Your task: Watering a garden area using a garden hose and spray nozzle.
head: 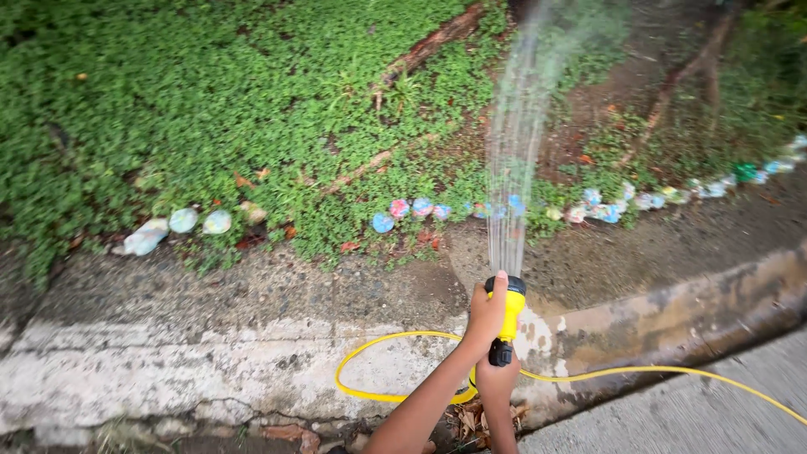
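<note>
Head view | we've both hands clamped on the yellow spray nozzle (510,313): left hand (486,318) high, right hand (498,378) below | nozzle upright, spray (514,151) shooting beyond toward painted stones (420,210).

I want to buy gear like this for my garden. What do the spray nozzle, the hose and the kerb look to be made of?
Spray nozzle: seemingly moulded plastic, glossy yellow body with a black head and collar.
Hose: likely flexible plastic or vinyl, smooth yellow, lying in a soft loop.
Kerb: looks like cast concrete, rough, pale, stained and cracked.
Both hands, left hand and right hand, grip the nozzle.
</note>
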